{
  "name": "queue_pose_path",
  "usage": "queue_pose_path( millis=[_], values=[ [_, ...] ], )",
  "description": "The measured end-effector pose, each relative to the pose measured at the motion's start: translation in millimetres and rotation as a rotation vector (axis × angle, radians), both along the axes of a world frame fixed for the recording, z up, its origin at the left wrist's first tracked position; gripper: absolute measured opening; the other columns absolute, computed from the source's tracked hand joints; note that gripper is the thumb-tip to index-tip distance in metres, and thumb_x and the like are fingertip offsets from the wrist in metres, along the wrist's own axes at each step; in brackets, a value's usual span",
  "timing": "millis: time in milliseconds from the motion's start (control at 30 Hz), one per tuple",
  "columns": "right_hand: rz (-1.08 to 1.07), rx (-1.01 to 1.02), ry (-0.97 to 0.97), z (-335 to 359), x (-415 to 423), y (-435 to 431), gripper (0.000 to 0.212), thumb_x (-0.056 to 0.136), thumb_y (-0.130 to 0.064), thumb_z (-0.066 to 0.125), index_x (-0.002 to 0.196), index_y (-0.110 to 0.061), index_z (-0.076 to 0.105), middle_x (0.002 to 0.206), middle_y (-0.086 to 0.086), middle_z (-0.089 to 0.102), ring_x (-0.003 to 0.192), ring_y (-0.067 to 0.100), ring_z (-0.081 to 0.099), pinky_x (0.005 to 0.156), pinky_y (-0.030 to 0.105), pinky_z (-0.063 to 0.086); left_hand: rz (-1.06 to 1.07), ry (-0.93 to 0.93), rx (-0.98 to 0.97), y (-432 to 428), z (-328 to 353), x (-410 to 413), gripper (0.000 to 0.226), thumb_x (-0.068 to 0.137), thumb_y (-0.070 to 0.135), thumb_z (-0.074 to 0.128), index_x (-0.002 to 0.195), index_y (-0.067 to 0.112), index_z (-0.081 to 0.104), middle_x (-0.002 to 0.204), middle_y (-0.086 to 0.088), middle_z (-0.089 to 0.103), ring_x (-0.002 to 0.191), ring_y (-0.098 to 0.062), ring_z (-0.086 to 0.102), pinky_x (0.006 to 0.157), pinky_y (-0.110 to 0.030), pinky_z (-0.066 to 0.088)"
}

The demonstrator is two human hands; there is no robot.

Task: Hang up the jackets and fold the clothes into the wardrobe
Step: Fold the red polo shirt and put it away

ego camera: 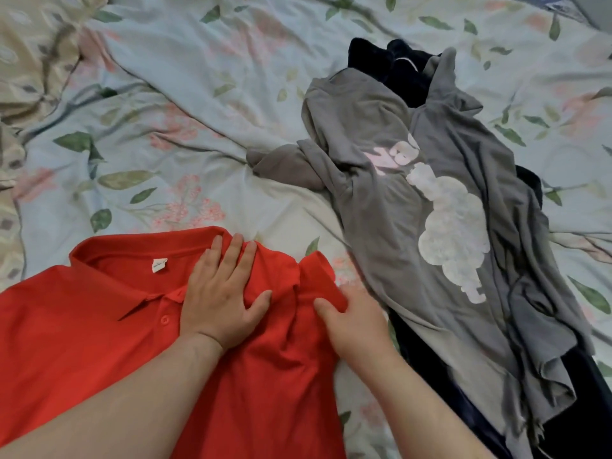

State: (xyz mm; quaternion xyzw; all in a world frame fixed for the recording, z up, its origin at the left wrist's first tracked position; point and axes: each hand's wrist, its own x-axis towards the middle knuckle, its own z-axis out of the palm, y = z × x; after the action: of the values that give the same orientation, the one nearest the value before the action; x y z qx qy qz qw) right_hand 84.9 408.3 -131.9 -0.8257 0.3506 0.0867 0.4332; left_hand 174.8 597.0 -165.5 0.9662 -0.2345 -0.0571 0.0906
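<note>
The red polo shirt [99, 326] lay front up at the near left corner of the bed [198, 94], its collar [99, 256] towards the far edge. The left hand [220, 303] rested flat on it just right of the collar, fingers straight and holding nothing. The right hand [357, 323], close beside it at the shirt's sleeve [318, 276], had its thumb on top of the red cloth and its fingers tucked out of sight beneath, pinching the sleeve. Towards the right edge a grey printed T-shirt [381, 226] lay crumpled over dark garments [397, 71], apart from both hands.
</note>
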Motion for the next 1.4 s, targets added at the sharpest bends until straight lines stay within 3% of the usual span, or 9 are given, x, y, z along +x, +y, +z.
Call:
queue_pose_path(
  millis=[167,400,533,767,933,1033,1100,1233,1400],
  values=[
    [-0.397,0.119,-0.081,1.5,-41.1,-38.2,0.011,0.086,-0.014,0.068,0.077,-0.01,0.063,0.07,0.0,0.069,0.071,0.022,0.063,0.07,0.042,0.05,0.002,-0.016,0.012,1.6,-2.6,1.6,0.084,0.081,0.063,0.037,0.148,0.014,0.04,0.155,-0.01,0.036,0.145,-0.036,0.025,0.114,-0.052,0.026],
    [-0.23,0.789,-0.141,14.4,-57.2,-28.7,0.039,0.071,-0.025,0.083,0.094,0.004,0.072,0.099,0.022,0.072,0.088,0.025,0.063,0.084,0.04,0.05,0.014,-0.044,0.026,-0.6,-3.2,1.8,0.087,0.078,0.065,0.038,0.148,0.014,0.041,0.154,-0.01,0.037,0.145,-0.036,0.026,0.115,-0.051,0.025],
    [-0.398,1.124,-0.206,23.6,-44.2,-22.6,0.05,0.071,-0.018,0.076,0.112,0.005,0.059,0.116,0.025,0.065,0.103,0.033,0.061,0.094,0.041,0.048,0.025,-0.066,0.021,-0.5,-4.9,-0.4,0.084,0.078,0.064,0.037,0.147,0.016,0.041,0.155,-0.009,0.036,0.145,-0.035,0.025,0.115,-0.049,0.022],
    [-0.088,0.823,0.074,29.0,-19.1,-29.5,0.022,0.082,-0.018,0.076,0.101,-0.007,0.075,0.099,0.012,0.076,0.093,0.023,0.072,0.089,0.033,0.056,0.03,-0.088,0.022,-1.2,-6.9,0.1,0.082,0.08,0.063,0.037,0.147,0.016,0.042,0.154,-0.009,0.038,0.145,-0.035,0.026,0.114,-0.049,0.024],
    [-0.328,0.916,-0.1,22.8,-25.2,-48.8,0.03,0.084,-0.017,0.07,0.111,-0.004,0.07,0.105,0.018,0.074,0.093,0.026,0.072,0.083,0.036,0.059,0.033,-0.076,0.028,-1.1,-9.0,-0.3,0.081,0.08,0.062,0.036,0.147,0.016,0.042,0.155,-0.008,0.037,0.145,-0.034,0.025,0.114,-0.051,0.025],
    [-0.334,0.935,0.126,21.5,-34.3,-57.7,0.042,0.091,-0.047,0.061,0.114,-0.012,0.069,0.091,0.008,0.076,0.073,0.021,0.072,0.06,0.029,0.059,0.037,-0.076,0.031,-1.6,-8.8,0.1,0.081,0.08,0.062,0.037,0.147,0.016,0.042,0.155,-0.008,0.036,0.145,-0.034,0.024,0.114,-0.051,0.025],
    [-0.261,1.017,0.187,21.2,-42.4,-58.6,0.052,0.082,-0.054,0.064,0.114,-0.013,0.07,0.1,0.011,0.075,0.083,0.024,0.072,0.065,0.032,0.059,0.036,-0.085,0.032,-1.4,-9.5,0.1,0.081,0.08,0.061,0.037,0.147,0.016,0.042,0.155,-0.008,0.036,0.145,-0.034,0.025,0.114,-0.051,0.025],
    [-0.288,1.087,0.008,12.4,-55.5,-41.7,0.037,0.072,-0.013,0.081,0.106,-0.002,0.072,0.111,0.023,0.071,0.099,0.034,0.071,0.085,0.043,0.058,0.04,-0.072,0.022,-3.5,-9.0,0.3,0.081,0.08,0.061,0.037,0.147,0.017,0.041,0.155,-0.008,0.036,0.145,-0.034,0.024,0.114,-0.051,0.025],
    [-0.504,1.06,-0.095,-6.4,-54.1,-28.1,0.035,0.085,0.012,0.051,0.083,-0.013,0.076,0.091,0.021,0.068,0.075,0.03,0.062,0.078,0.043,0.049,0.041,-0.072,0.02,-2.5,-10.0,0.5,0.081,0.08,0.061,0.038,0.147,0.017,0.042,0.155,-0.008,0.036,0.145,-0.034,0.025,0.114,-0.051,0.026]
  ],
)
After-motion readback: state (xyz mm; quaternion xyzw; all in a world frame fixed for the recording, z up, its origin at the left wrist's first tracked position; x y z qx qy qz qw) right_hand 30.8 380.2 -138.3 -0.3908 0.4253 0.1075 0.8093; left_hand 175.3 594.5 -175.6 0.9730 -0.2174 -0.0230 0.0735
